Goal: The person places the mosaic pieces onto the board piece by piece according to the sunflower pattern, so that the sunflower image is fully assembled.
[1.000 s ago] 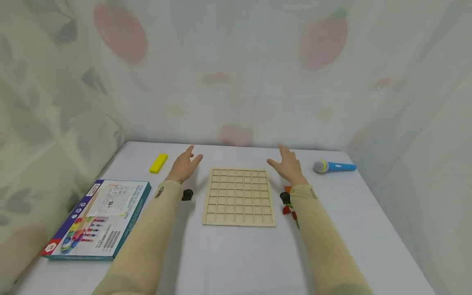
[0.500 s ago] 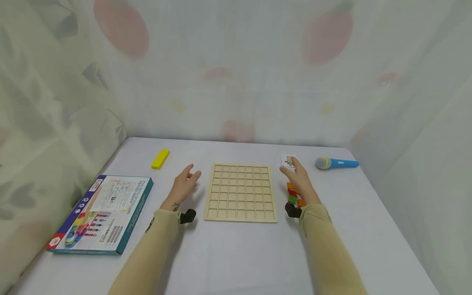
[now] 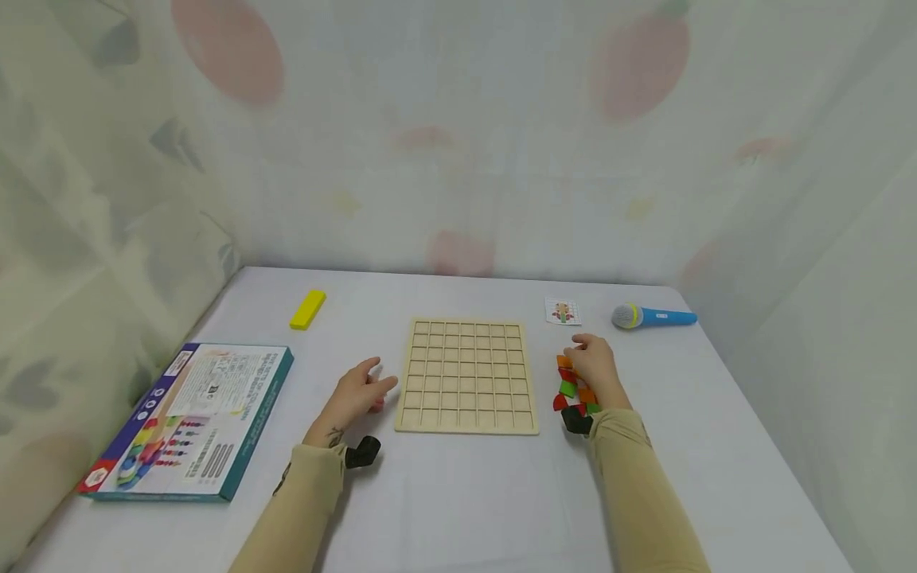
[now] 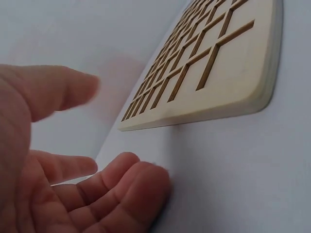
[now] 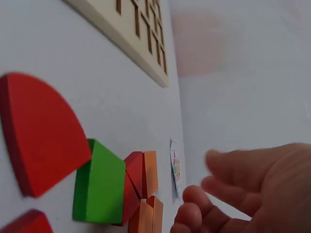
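A pale wooden grid board (image 3: 467, 376) lies flat in the middle of the table. My left hand (image 3: 353, 398) hovers just left of it, fingers loosely bent and holding nothing; the left wrist view shows the palm and the board's corner (image 4: 248, 92). Right of the board, my right hand (image 3: 596, 368) is above a small cluster of coloured blocks. Among them the right wrist view shows a red quarter-round block (image 5: 43, 133), a green block (image 5: 104, 187) and orange blocks (image 5: 151, 174). Between the right thumb and fingers nothing is visible.
Behind the right hand lies a small picture card (image 3: 563, 311), with a blue toy microphone (image 3: 655, 317) to its right. A yellow block (image 3: 308, 309) rests at the back left. A flat printed box (image 3: 189, 422) occupies the left side. Patterned curtains (image 3: 458, 159) surround the table.
Both hands have drawn back toward the person from the far edge. The right hand has come down over the coloured blocks, uncovering the picture card. The left hand has lowered beside the board.
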Tool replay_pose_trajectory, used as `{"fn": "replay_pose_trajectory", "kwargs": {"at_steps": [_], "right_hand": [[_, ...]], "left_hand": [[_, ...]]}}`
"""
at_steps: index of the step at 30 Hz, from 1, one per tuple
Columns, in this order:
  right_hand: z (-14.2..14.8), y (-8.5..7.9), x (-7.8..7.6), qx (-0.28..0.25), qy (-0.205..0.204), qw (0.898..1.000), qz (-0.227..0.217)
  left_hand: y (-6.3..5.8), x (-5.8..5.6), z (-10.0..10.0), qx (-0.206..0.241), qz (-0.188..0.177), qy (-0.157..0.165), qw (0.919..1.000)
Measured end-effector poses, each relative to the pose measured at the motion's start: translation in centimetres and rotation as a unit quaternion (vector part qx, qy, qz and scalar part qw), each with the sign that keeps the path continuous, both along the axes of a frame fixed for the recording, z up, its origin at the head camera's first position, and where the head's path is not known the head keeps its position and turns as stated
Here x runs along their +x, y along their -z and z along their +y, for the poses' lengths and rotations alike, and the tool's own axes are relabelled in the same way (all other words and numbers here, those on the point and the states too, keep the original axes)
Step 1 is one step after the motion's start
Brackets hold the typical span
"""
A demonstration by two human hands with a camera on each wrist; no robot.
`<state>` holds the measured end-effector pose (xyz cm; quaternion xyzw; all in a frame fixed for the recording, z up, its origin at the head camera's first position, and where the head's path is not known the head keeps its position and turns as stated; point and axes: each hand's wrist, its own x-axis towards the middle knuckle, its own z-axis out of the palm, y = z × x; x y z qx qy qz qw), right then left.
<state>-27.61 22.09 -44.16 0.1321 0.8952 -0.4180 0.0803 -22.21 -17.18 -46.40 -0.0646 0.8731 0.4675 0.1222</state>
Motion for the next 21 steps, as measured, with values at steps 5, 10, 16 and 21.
{"fn": "replay_pose_trajectory", "kwargs": {"at_steps": [5, 10, 16, 21], "right_hand": [[-0.2, 0.2, -0.4, 0.067, -0.027, 0.997, -0.028], [-0.6, 0.5, -0.9, 0.105, -0.038, 0.993, -0.05], [-0.7, 0.9, -1.3, 0.143, -0.062, 0.986, -0.058], [-0.6, 0.7, -1.4, 0.139, -0.081, 0.986, -0.049]], "left_hand": [[0.5, 0.4, 0.2, -0.036, 0.006, 0.03, 0.9989], [0.8, 1.0, 0.6, -0.014, 0.014, 0.043, 0.9989], [1.3, 1.2, 1.2, 0.009, 0.023, 0.056, 0.9981], [1.3, 1.2, 1.4, 0.007, 0.023, 0.048, 0.9986]]}}
